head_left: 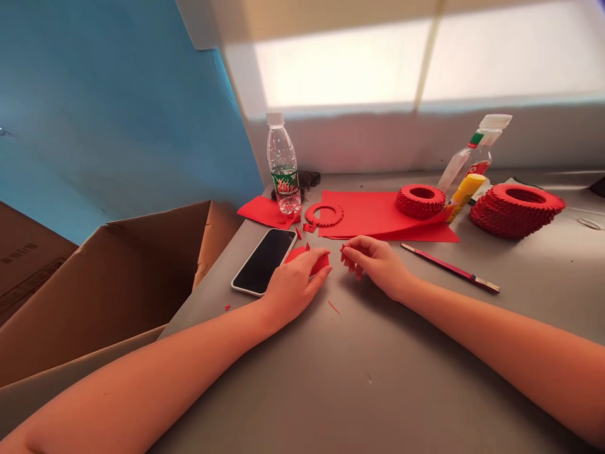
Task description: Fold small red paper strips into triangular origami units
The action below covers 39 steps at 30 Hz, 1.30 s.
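Between the thumb and fingers of my left hand (297, 280) is a piece of red paper (320, 261); the hand lies beside a phone (265, 261) with a dark screen. A short gap to the right, my right hand (373, 261) pinches a small red paper piece (343, 253) at its fingertips. Just beyond the hands lies a flat, jagged-edged red paper ring (325, 215), with small folded scraps next to it. Red paper sheets (363, 214) are spread behind my right hand.
A water bottle (283, 164) stands at the back left. Stacks of red paper rings (420, 200), a yellow glue stick (466, 197) and another bottle (479, 154) are at the back right. Tweezers (449, 268) lie right of my right hand. A cardboard box (142, 265) adjoins the table's left edge.
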{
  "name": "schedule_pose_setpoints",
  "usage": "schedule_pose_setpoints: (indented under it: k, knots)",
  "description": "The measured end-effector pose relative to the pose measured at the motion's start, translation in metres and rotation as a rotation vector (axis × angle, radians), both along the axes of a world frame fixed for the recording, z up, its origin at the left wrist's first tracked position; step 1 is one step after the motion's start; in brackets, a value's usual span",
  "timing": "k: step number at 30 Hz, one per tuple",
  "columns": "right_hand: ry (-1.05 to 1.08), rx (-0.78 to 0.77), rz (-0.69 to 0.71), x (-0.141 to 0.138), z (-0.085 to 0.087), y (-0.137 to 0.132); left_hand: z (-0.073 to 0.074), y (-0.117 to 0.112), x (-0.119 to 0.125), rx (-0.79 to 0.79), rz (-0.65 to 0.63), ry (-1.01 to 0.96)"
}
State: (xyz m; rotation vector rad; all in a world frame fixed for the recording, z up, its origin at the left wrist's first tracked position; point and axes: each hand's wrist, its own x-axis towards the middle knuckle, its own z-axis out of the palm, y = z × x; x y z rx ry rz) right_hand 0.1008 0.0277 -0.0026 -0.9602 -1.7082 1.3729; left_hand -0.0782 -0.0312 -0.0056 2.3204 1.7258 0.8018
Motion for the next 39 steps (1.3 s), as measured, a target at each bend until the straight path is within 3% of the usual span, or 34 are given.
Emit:
schedule_pose_setpoints:
  k: [4, 8, 39]
  knots:
    - [0.161, -0.16, 0.046, -0.002, -0.002, -0.007, 0.0, 0.001, 0.0, 0.024, -0.002, -0.004]
    - [0.192, -0.222, 0.08, -0.003, -0.003, -0.009, 0.0, 0.0, 0.0, 0.023, -0.048, -0.028]
    - [-0.004, -0.144, 0.123, -0.003, -0.002, -0.013, -0.002, -0.003, 0.001, 0.016, -0.09, -0.06]
